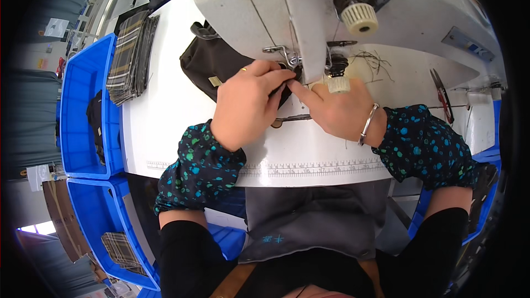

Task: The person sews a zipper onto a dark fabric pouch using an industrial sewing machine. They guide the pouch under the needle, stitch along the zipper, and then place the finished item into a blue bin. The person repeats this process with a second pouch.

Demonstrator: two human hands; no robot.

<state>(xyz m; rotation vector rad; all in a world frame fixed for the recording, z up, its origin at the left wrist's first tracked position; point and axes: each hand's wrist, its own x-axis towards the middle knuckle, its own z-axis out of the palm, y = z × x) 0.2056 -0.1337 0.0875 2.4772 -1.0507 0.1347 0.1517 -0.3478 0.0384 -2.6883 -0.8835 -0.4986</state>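
A dark brown fabric pouch (pixel 205 62) with a small pale label lies on the white table, partly beneath the sewing machine (pixel 309 16). My left hand (pixel 245 102) rests over its right part, thumb and fingers pinching the fabric just in front of the needle area. From the other side my right hand (pixel 343 109) reaches in, its index fingertip at the same fabric edge and its other fingers curled. The two hands' fingertips nearly meet there. The needle and the exact grip are mostly hidden behind my fingers and the machine head.
Red-handled scissors (pixel 441 95) lie at the right, with loose thread ends (pixel 375 65) nearer the machine. A printed ruler strip (pixel 292 170) runs along the front edge. To the left stand a stack of plaid fabric pieces (pixel 128 58) and blue bins (pixel 88 166).
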